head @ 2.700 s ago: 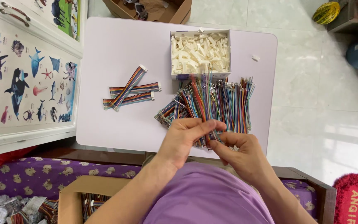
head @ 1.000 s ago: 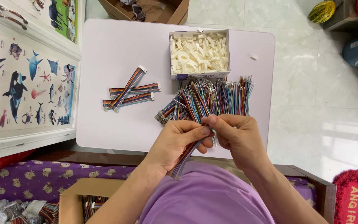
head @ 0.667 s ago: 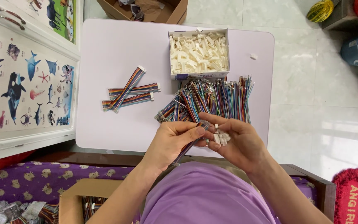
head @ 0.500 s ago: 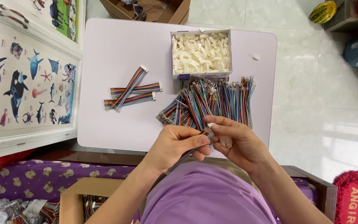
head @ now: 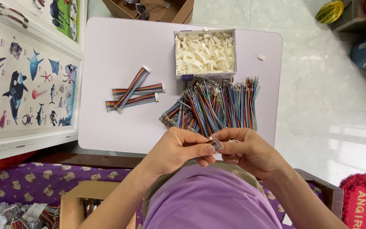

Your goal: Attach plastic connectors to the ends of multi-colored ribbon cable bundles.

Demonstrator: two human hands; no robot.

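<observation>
Both hands' fingers (head: 206, 149) pinch a small ribbon-cable end (head: 216, 144), mostly hidden between the fingertips.

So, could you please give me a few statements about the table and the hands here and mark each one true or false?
1. Both hands, the left hand and the right hand, meet on one small ribbon cable end. True.
2. The cardboard box holds coloured wires. False: it is filled with small white connector pieces.
3. Three finished ribbon cables lie apart on the left part of the table. True.
4. The big pile of loose multicoloured wires lies behind the box, far from the hands. False: it lies between the box and the hands.
5. One stray white piece lies on the table right of the box. True.
</observation>
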